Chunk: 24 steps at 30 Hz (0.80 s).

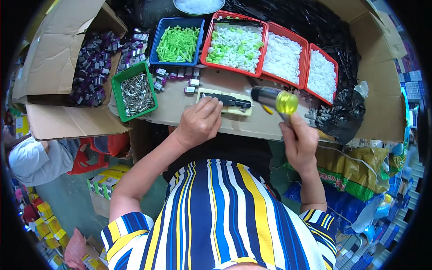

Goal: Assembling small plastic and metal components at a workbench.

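Observation:
My left hand (200, 120) rests at the left end of a black elongated part (236, 103), its fingers closed on it. That part lies in a cream block-shaped holder (236, 112) on the work surface. To the right, my right hand (300, 141) grips the handle of a hammer (286, 103) with a translucent yellow face and a dark opposite end. Its head is raised to the right of the holder and somewhat blurred. Something with a yellow end (267, 109) lies just below the hammer head. Small purple-and-metal pieces (191, 86) sit beyond my left hand.
A green bin (116, 90) holds metal pins; a blue tray (155, 54) holds bright green pieces. Red trays (261, 58) of white and green pieces stand at the back. Cardboard boxes (54, 58) flank the cardboard-covered surface (175, 112). A black plastic bag (344, 117) sits right.

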Each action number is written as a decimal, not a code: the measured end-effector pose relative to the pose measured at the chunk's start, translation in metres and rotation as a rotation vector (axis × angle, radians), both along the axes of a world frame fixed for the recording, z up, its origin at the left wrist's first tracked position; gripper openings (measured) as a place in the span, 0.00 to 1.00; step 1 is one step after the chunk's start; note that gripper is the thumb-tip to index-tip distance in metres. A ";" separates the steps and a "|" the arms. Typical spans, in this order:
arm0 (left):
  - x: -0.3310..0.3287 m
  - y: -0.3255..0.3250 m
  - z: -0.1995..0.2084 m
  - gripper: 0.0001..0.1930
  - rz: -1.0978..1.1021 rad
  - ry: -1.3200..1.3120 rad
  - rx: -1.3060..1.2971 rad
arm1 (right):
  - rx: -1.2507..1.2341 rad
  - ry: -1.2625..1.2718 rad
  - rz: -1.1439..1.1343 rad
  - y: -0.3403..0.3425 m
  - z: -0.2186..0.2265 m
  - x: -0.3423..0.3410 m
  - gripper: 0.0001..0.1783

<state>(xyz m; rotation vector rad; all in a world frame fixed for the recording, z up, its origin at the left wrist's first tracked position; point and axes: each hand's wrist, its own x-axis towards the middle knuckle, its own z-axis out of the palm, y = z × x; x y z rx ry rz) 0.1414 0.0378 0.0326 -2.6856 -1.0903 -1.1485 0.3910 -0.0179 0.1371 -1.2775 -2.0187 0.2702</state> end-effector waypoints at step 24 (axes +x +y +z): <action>0.019 0.028 0.018 0.15 -0.124 -0.014 -0.311 | 0.006 -0.414 -0.308 0.023 -0.065 0.091 0.15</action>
